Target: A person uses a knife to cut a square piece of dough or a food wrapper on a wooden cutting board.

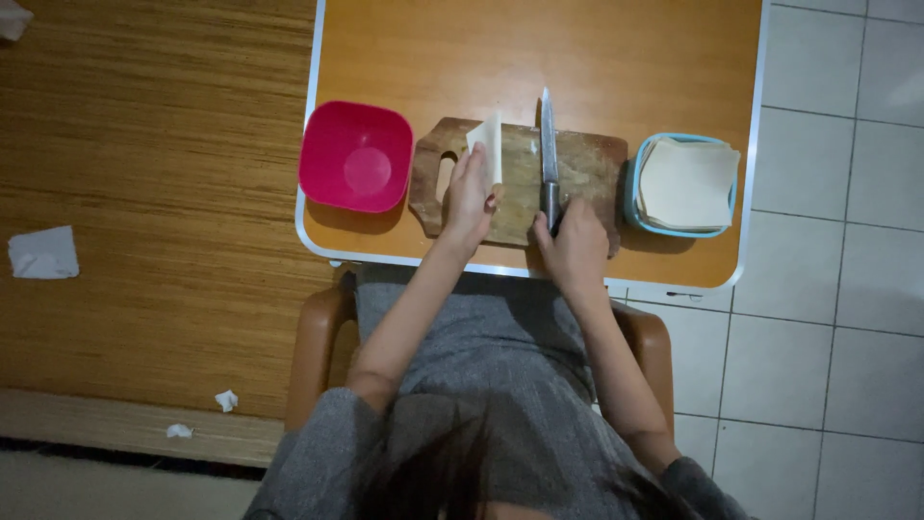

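**A:** On the board (577, 169), what's in hand?

**B:** My left hand (469, 197) is pinching a pale sheet (488, 144) at the board's left end. Fingers closed on its lower edge, sheet lifted a bit off the wood. My right hand (576, 246) is wrapped around the knife (549, 144) handle. Blade lies flat on the board, tip pointing away from me.

**A:** Sheet and knife touching?

**B:** No. Knife sits just right of the sheet, bare wood between them.

**A:** Board position?

**B:** Middle of the table (577, 48), near my edge, handle hole to the left, partly under my left hand.

**A:** Neighbours?

**B:** Pink bowl (355, 157) just left of the board, looks empty. Blue tub (632, 188) just right of it, with a stack of sheets (688, 181), same pale colour, square. Stack rises past the tub rim.

**A:** Beyond the table?

**B:** I'm seated in a brown chair (313, 347), grey clothes. Wood-look floor (144, 144) to my left, with scraps (42, 252) of white paper on it. White tiles (837, 289) to my right.
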